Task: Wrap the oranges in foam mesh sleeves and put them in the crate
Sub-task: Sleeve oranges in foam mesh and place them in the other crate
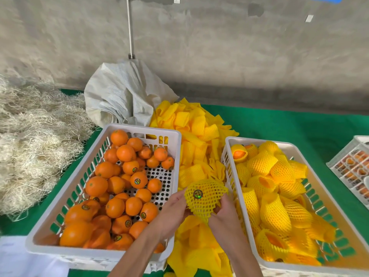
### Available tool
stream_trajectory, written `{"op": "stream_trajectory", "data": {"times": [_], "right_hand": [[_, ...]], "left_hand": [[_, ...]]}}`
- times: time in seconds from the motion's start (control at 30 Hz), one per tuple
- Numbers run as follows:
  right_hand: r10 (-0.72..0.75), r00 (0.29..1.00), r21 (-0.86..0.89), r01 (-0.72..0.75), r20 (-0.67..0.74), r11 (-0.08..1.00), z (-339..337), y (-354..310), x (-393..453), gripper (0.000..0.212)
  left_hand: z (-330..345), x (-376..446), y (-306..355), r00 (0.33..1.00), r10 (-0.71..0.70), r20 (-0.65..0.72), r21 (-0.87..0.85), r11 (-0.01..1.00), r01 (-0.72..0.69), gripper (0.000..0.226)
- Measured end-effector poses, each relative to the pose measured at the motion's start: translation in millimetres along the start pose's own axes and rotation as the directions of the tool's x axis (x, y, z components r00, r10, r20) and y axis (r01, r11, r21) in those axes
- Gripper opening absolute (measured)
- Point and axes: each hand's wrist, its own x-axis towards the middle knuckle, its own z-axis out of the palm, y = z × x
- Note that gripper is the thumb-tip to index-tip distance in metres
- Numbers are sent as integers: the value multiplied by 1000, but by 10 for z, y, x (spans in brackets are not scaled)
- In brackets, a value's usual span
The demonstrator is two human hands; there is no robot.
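Between the two crates I hold an orange inside a yellow foam mesh sleeve (203, 196); a round sticker shows through the mesh. My left hand (173, 212) grips its left side and my right hand (223, 214) grips its lower right. The white crate on the left (139, 131) holds several bare oranges (114, 206). In the white crate on the right (257, 141) lie several sleeved oranges (273, 212). A heap of empty yellow sleeves (196, 124) lies between and behind the crates.
The crates stand on a green table cover (289, 124). A grey woven sack (123, 94) leans at the back against the concrete wall. Pale straw-like fibre (34, 136) is piled at the left. Another white crate (353, 166) shows at the right edge.
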Motion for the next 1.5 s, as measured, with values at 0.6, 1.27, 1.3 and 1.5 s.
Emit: {"op": "stream_trajectory", "data": {"times": [0.6,1.27,1.3,1.5], "right_hand": [[-198,967,44,207,-158,977,-197,-129,-41,12],[-169,873,-153,110,-458,982,-784,114,-264,100],[-177,835,-163,106,-521,981,-876,103,-265,101],[-336,620,-394,48,-709,918,-1504,130,-201,102]], "left_hand": [[-18,16,-3,992,63,-112,-133,988,-78,57],[921,292,46,993,116,-26,295,950,-103,31],[1039,335,39,993,118,-12,304,947,-108,22],[1695,601,-114,976,172,136,356,911,-210,51]]}}
